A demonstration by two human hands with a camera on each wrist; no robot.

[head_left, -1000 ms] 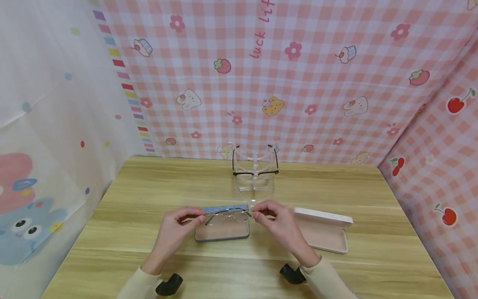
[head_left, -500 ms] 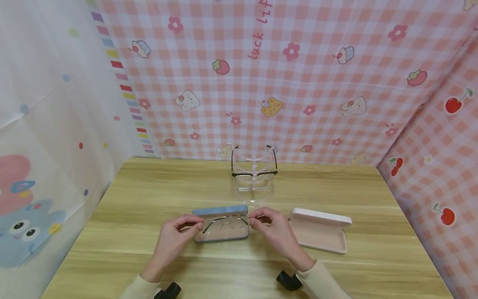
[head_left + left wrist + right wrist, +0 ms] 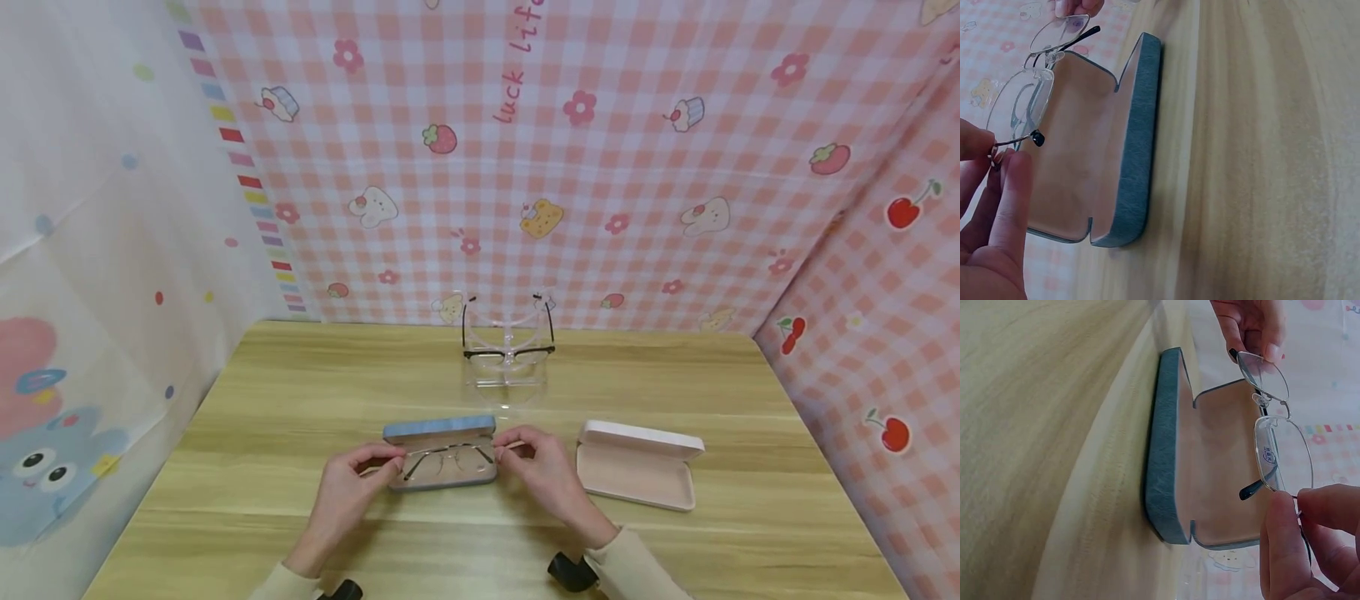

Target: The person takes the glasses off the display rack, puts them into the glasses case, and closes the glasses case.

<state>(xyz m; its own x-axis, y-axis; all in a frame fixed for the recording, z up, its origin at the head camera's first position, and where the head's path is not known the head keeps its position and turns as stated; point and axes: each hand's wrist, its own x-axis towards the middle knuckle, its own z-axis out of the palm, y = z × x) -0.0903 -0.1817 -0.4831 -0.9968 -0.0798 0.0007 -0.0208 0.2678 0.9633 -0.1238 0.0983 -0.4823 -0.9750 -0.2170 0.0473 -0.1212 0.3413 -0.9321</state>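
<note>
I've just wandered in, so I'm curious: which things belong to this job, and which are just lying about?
Seemingly in use:
thin-framed glasses, pinched by left hand and right hand
open blue case

Seemingly idle:
open white case
black glasses on clear stand

The bare left hand [image 3: 347,487] and bare right hand [image 3: 547,473] face each other, each pinching with curled fingertips [image 3: 1284,519]; the cream-sleeved forearms [image 3: 636,568] spread apart behind the grip

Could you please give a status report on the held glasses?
Left hand, right hand pinch glasses by opposite ends. Held over open blue case. Nothing visibly in the way.
</note>
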